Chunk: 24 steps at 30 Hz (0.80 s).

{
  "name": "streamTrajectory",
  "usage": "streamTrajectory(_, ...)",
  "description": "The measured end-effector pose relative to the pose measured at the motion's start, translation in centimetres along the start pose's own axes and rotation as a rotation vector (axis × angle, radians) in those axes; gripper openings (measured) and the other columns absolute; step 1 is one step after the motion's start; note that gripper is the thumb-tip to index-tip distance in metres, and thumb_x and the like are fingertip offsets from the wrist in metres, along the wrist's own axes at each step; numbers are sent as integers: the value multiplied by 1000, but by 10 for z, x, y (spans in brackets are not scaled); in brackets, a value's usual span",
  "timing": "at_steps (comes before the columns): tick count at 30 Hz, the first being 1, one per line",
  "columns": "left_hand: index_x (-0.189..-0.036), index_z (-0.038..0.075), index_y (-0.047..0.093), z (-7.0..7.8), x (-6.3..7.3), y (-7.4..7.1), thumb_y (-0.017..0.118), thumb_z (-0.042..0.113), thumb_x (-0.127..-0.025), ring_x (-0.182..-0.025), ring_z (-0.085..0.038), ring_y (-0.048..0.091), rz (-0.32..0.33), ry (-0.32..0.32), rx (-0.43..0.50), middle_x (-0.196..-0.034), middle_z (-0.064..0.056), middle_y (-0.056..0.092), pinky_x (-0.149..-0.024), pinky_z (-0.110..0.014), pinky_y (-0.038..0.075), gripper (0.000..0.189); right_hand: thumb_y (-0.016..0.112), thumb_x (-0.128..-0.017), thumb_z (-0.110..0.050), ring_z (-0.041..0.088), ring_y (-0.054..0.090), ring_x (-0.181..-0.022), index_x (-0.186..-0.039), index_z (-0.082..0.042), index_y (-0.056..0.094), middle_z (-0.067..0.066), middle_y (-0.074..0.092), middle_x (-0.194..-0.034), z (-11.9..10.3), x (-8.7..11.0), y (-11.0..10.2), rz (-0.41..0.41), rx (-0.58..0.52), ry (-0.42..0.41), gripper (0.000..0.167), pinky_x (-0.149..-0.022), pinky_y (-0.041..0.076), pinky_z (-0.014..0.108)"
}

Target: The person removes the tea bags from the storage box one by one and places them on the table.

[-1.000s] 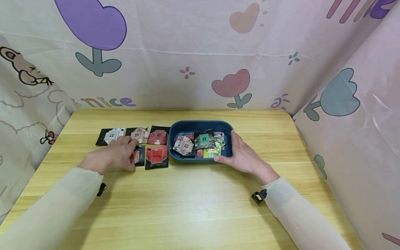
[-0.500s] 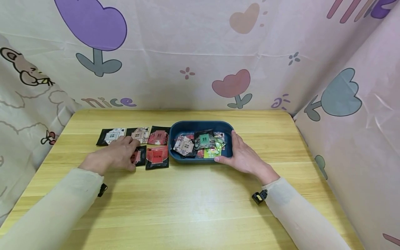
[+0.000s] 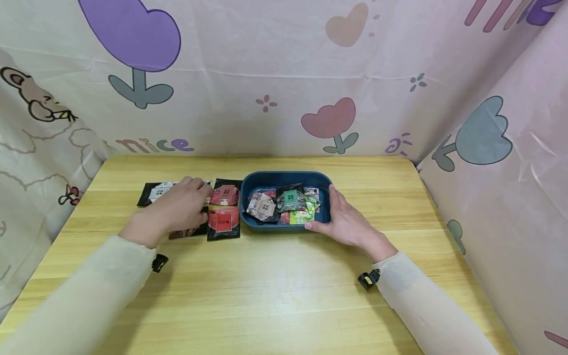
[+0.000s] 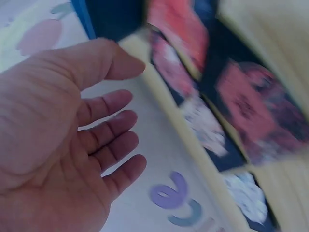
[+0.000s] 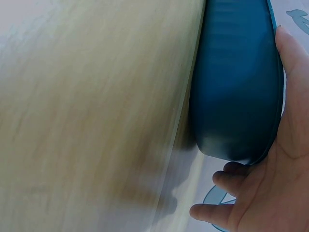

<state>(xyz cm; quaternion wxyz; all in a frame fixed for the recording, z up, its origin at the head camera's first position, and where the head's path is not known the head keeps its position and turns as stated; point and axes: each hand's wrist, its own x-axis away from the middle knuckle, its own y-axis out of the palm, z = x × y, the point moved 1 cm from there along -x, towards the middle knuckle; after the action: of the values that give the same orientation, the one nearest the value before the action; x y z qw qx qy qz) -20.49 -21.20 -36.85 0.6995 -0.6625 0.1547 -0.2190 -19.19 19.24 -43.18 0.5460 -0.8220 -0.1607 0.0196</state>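
Box (image 3: 275,228): dark blue and rounded at the corners, it stood near the back of the wooden table (image 3: 266,291), just past twelve o'clock from you. Inside lay a loose pile: a pale floral packet (image 3: 262,206), a green-label packet (image 3: 290,197), a lime packet (image 3: 305,214) and others partly hidden.

Left hand (image 3: 177,207): at nine o'clock of the box, your thumb and loosely bent fingers stood apart, with nothing visible between them. You had it over the packets on the table; whether it touched one could not be told.

Packets about it: the black-and-white packet (image 3: 154,193) lay at ten o'clock of that hand, the upper red packet (image 3: 225,194) at two, the lower red packet (image 3: 223,223) at four and a dark packet (image 3: 191,232) near six, partly covered.

Right hand (image 3: 348,219): spread wide at the box's three to four o'clock, your thumb lay on the near rim, your fingers along the end wall.

Handling: flat, thin packets looked likely to slide or overlap, so light fingertips at a free edge seemed best, while your right hand was well placed to steady the box.
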Motion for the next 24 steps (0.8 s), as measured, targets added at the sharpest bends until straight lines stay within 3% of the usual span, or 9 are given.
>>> streamTrajectory(7, -134, -3, 66, 39, -26, -12, 77, 20, -95, -126, -40, 57, 66, 61, 17, -133, -22, 65, -110, -55, 50, 47, 53, -82, -93, 44, 25, -159, -168, -3, -7, 25, 7, -176, 0, 1, -1, 1, -3, -4, 139, -126, 32, 58)
streamTrajectory(12, -141, 0, 63, 63, -50, -14, 75, 21, -98, -139, -40, 51, 24, 93, 17, -144, -20, 61, -120, -54, 42, 49, 52, -83, -93, 44, 23, -160, -168, 0, -6, 27, 6, -175, -1, 0, -1, -3, 25, -15, 138, -126, 30, 58)
streamTrajectory(16, -143, 1, 63, 77, -64, -13, 73, 21, -98, -142, -39, 50, -14, 130, -1, -147, -19, 60, -123, -52, 39, 50, 48, -83, -95, 40, 10, -163, -167, 1, -5, 25, -2, -176, -2, 1, -3, -12, 75, -5, 138, -129, 21, 61)
streamTrajectory(19, -143, 1, 63, 84, -72, -11, 72, 19, -99, -140, -38, 52, -39, 153, -20, -145, -18, 61, -122, -50, 40, 49, 45, -82, -97, 35, -2, -165, -167, 2, -3, 22, -7, -177, -3, 1, -4, -12, 112, -4, 139, -131, 11, 61)
streamTrajectory(24, -142, 1, 64, 90, -80, -5, 69, 16, -100, -138, -36, 54, -77, 176, -36, -142, -17, 64, -124, -50, 38, 46, 43, -82, -97, 33, -5, -165, -167, 3, -2, 21, -8, -177, -4, 1, -6, -8, 146, -18, 139, -132, 5, 58)
